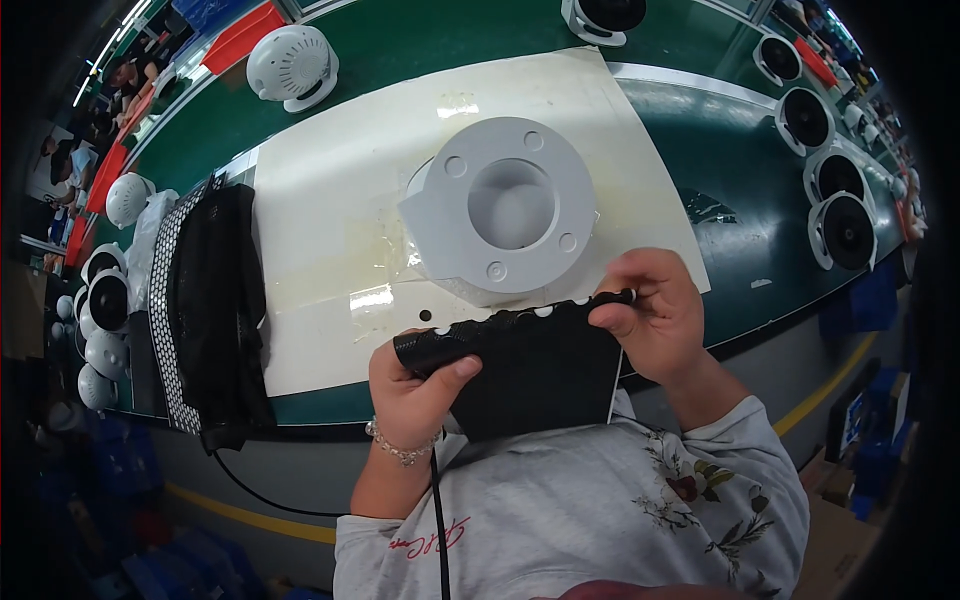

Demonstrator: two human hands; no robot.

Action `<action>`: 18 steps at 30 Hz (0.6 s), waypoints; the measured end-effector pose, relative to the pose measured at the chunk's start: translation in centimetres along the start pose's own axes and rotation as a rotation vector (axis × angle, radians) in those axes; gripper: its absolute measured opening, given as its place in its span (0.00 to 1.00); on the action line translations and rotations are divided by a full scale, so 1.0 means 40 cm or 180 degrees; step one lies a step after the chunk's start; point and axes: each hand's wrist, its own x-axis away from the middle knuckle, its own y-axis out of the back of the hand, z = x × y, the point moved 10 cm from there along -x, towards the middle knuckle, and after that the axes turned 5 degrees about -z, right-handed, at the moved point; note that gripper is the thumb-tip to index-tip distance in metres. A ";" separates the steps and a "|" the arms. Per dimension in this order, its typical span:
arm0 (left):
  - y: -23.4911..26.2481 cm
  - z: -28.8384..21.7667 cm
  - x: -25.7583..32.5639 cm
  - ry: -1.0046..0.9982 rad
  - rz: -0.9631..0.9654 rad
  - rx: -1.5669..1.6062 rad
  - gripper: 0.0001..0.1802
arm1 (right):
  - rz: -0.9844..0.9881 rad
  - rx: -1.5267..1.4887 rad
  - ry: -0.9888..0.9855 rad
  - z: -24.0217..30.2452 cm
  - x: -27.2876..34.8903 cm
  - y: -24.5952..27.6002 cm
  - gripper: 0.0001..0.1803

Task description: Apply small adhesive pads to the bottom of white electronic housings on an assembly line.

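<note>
Several white fan housings [105, 300] sit along the far left edge of the green bench [400, 50], and just right of them lies a stack of black sheets [215, 310] with a white dotted border strip. One more white fan housing [292, 65] stands at the upper left, beyond the cream mat [330, 200] that covers the middle of the bench. On that mat rests a grey round fixture [510, 205] with a hollow in its centre.

Just in front of the fixture, the left hand [415, 385] is closed around the left end of a black sheet [530, 370], thumb pressed over its rolled top edge; a bracelet [400, 447] circles that wrist. The sheet hangs between both hands, above the near edge of the bench. The right hand [650, 315] pinches the sheet's right end with curled fingers. Farther right, a row of black-faced fans [835, 195] lines the bench.
</note>
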 end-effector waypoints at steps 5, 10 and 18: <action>0.008 -0.007 0.001 -0.0203 -0.0114 -0.0280 0.04 | 0.0701 0.1517 0.1608 0.108 -0.011 -0.057 0.16; 0.015 -0.005 0.004 -0.0271 -0.0090 -0.0546 0.06 | 0.0763 0.1860 0.1682 0.136 -0.009 -0.087 0.19; 0.009 -0.009 0.005 -0.0323 -0.0047 -0.0552 0.06 | 0.0955 0.1525 0.1773 0.150 -0.004 -0.120 0.26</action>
